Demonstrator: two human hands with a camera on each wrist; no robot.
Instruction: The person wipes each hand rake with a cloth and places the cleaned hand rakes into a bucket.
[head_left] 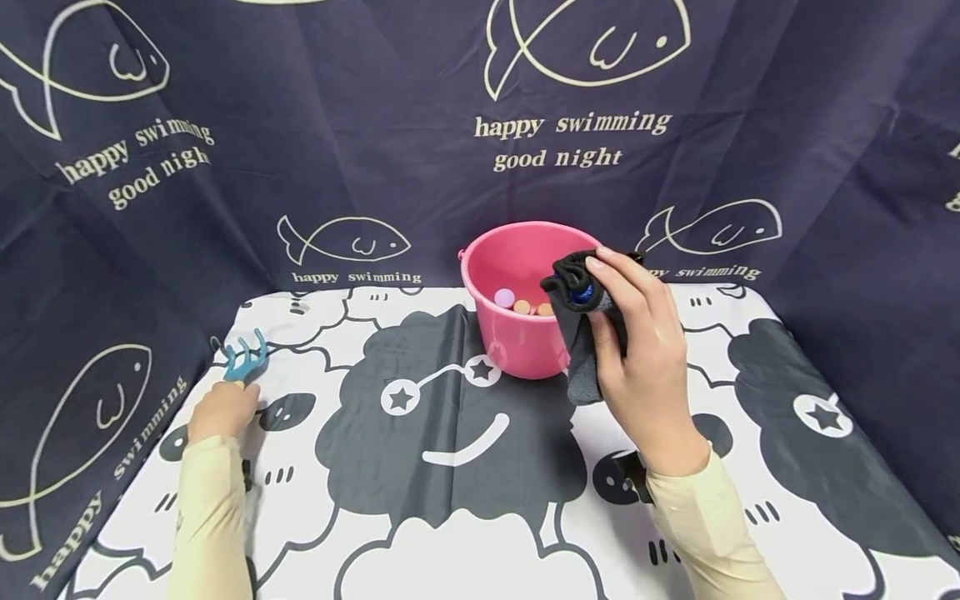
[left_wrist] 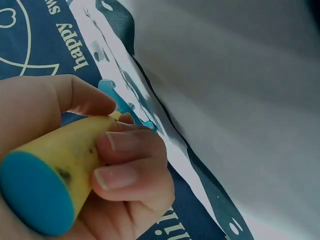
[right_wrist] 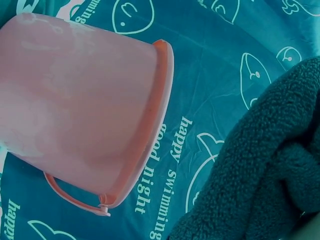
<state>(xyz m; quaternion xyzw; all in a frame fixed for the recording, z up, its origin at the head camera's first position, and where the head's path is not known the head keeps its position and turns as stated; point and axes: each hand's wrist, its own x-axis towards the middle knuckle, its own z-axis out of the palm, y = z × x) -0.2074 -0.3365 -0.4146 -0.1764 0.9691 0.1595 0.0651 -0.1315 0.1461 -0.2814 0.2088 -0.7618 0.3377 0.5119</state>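
Note:
My left hand point(head_left: 222, 410) is at the left side of the table and grips a small hand rake point(head_left: 246, 354). Its blue tines point away from me. In the left wrist view, fingers wrap the yellow handle point(left_wrist: 75, 155), which has a blue end. My right hand point(head_left: 648, 358) pinches a dark grey fleecy cloth point(head_left: 581, 367) between thumb and fingers. The cloth hangs down, its top folded around a bit of blue. It overlaps the right side of a pink bucket point(head_left: 517, 346) in the head view. Several small balls point(head_left: 505, 297), purple and orange, lie inside the bucket.
A white and dark grey cloth point(head_left: 450, 567) with cartoon faces covers the table. Navy fabric point(head_left: 420, 150) with fish outlines and lettering hangs at the back and both sides. The bucket's pink handle point(right_wrist: 70, 197) hangs down its side in the right wrist view.

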